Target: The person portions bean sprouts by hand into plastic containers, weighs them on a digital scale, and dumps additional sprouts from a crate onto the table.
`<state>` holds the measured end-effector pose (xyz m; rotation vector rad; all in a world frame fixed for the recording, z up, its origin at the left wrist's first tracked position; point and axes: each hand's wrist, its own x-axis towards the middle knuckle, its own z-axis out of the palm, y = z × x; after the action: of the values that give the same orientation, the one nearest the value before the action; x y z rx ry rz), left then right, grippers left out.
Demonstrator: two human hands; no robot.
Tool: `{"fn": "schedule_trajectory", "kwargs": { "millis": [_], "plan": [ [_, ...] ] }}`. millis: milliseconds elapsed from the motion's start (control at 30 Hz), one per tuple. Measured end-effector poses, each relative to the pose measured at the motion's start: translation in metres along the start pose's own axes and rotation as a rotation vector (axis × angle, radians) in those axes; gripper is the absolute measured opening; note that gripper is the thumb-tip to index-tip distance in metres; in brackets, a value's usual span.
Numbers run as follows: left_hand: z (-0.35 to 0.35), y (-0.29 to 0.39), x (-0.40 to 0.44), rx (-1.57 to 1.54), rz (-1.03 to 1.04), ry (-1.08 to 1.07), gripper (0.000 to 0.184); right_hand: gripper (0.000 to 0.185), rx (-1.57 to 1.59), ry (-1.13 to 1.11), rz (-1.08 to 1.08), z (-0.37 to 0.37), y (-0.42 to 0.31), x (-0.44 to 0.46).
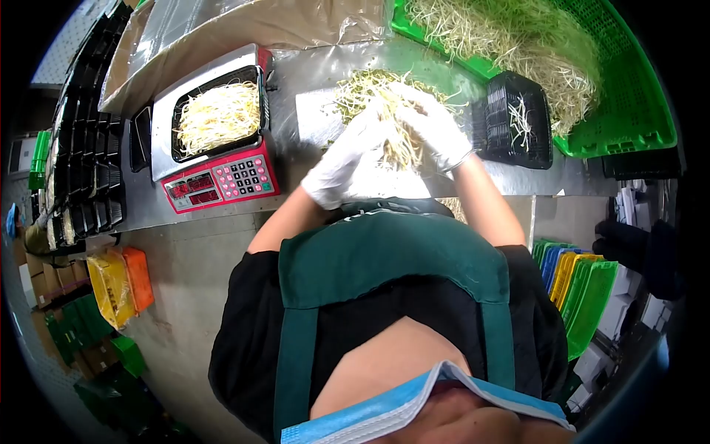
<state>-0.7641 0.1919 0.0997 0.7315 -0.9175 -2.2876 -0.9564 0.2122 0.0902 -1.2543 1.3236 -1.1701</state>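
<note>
White gloves cover both my hands. My left hand (353, 150) is closed around the left side of a bunch of sprouts (398, 137), above the metal table. On the bunch's right side, my right hand (435, 126) has its fingers closed on the same sprouts. Roots hang down between the hands, and green sprout tops (353, 90) spread out behind them. A white sheet (316, 118) lies beneath. To the left, a black tray of pale sprouts (220, 118) rests on a red scale (222, 181). A black tray (519, 122) with a few loose sprouts stands to the right.
A large green crate (629, 118) heaped with sprouts (510, 37) fills the back right. Stacked black trays (89, 155) stand at the far left. Brown sheeting (296, 29) lies along the back. Yellow and orange bins (111, 285) and several coloured crates (592, 296) are below table level.
</note>
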Motion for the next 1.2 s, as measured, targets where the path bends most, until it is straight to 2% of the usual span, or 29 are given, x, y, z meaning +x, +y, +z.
{"fn": "schedule_trajectory", "kwargs": {
  "millis": [33,67,100,133,167,200,233,267,300,367,400,433,500,533,567,633,667,700,767,800,833,900,933,967,1033,1067,1133,1167,1200],
  "plan": [
    [-0.007,0.007,-0.009,0.229,-0.060,-0.049,0.068,0.052,-0.127,-0.068,0.029,-0.014,-0.008,0.002],
    [-0.021,0.005,-0.016,0.231,-0.059,-0.051,0.068,0.060,-0.297,-0.053,-0.051,-0.025,0.003,0.011],
    [-0.038,-0.004,-0.022,0.796,0.149,-0.012,0.071,0.060,-0.296,-0.048,-0.053,-0.023,0.002,0.012],
    [-0.044,-0.006,-0.025,1.356,0.364,0.029,0.074,0.066,-0.454,-0.071,0.128,-0.018,0.001,0.012],
    [-0.047,-0.012,-0.021,1.357,0.364,0.026,0.074,0.074,-0.632,0.008,0.002,-0.003,0.014,0.004],
    [-0.043,-0.015,-0.014,1.596,0.472,0.058,0.077,0.084,-0.818,0.109,-0.109,0.011,0.026,-0.003],
    [-0.039,-0.019,-0.007,1.834,0.579,0.091,0.079,0.089,-0.789,-0.044,-0.099,0.028,0.007,-0.015],
    [-0.043,-0.027,0.005,1.817,0.710,-0.010,0.078,0.091,-0.967,-0.064,-0.211,0.041,0.035,-0.026],
    [-0.044,-0.027,0.014,1.817,0.710,-0.013,0.078,0.092,-1.145,-0.083,-0.324,0.051,0.062,-0.035],
    [-0.045,-0.026,0.033,1.750,0.723,-0.254,0.067,0.092,-1.207,-0.079,-0.267,0.035,0.038,-0.044],
    [-0.045,-0.026,0.045,1.525,0.805,-0.269,0.058,0.091,-1.268,-0.076,-0.215,0.026,0.029,-0.048],
    [-0.045,-0.027,0.052,1.524,0.807,-0.270,0.058,0.091,-1.270,-0.075,-0.215,0.017,0.034,-0.048],
    [-0.041,-0.031,0.062,1.766,0.729,-0.194,0.050,0.083,-1.078,-0.016,-0.246,0.002,0.047,-0.043],
    [-0.032,-0.032,0.073,1.752,0.572,-0.140,0.051,0.074,-0.841,0.074,-0.308,0.000,0.046,-0.034],
    [-0.030,-0.030,0.074,1.752,0.575,-0.146,0.051,0.074,-0.843,0.080,-0.306,-0.010,0.044,-0.030],
    [-0.030,-0.021,0.070,1.563,0.780,0.021,0.055,0.067,-0.585,0.086,-0.128,-0.037,0.026,-0.027],
    [-0.041,-0.017,0.078,1.442,0.755,0.011,0.060,0.065,-0.638,0.060,-0.005,-0.051,0.019,-0.028],
    [-0.042,-0.008,0.080,1.444,0.751,0.003,0.060,0.061,-0.177,0.073,-0.038,-0.061,0.038,-0.028],
    [-0.038,0.012,0.080,1.681,0.650,0.087,0.068,0.061,-0.635,0.031,0.070,-0.081,0.018,-0.027],
    [-0.038,0.016,0.083,1.680,0.645,0.084,0.068,0.075,-0.522,-0.010,-0.016,-0.094,0.051,-0.017],
    [-0.038,0.020,0.087,1.728,0.443,0.108,0.071,0.075,-0.521,-0.011,-0.013,-0.090,0.061,-0.021],
    [-0.040,0.022,0.090,1.768,0.245,0.137,0.076,0.096,-0.942,0.112,0.120,-0.078,0.068,-0.031],
    [-0.044,0.016,0.089,1.829,0.338,0.060,0.080,0.110,-0.846,0.061,0.086,-0.070,0.068,-0.040],
    [-0.049,0.008,0.087,1.886,0.427,-0.021,0.084,0.111,-0.858,0.045,-0.020,-0.061,0.068,-0.052],
    [-0.060,-0.016,0.084,1.804,0.520,0.059,0.074,0.100,-1.010,0.140,-0.175,-0.046,0.063,-0.073],
    [-0.063,-0.023,0.076,1.785,0.662,0.094,0.066,0.100,-1.011,0.141,-0.173,-0.050,0.062,-0.069],
    [-0.062,-0.035,0.068,1.552,1.008,0.165,0.047,0.076,-0.727,0.193,0.175,-0.059,0.063,-0.061],
    [-0.061,-0.035,0.064,1.553,1.013,0.170,0.047,0.076,-0.729,0.191,0.169,-0.068,0.074,-0.054],
    [-0.054,-0.029,0.053,1.583,0.892,0.143,0.047,0.066,-0.403,0.253,0.159,-0.079,0.092,-0.050]
  ]
}}
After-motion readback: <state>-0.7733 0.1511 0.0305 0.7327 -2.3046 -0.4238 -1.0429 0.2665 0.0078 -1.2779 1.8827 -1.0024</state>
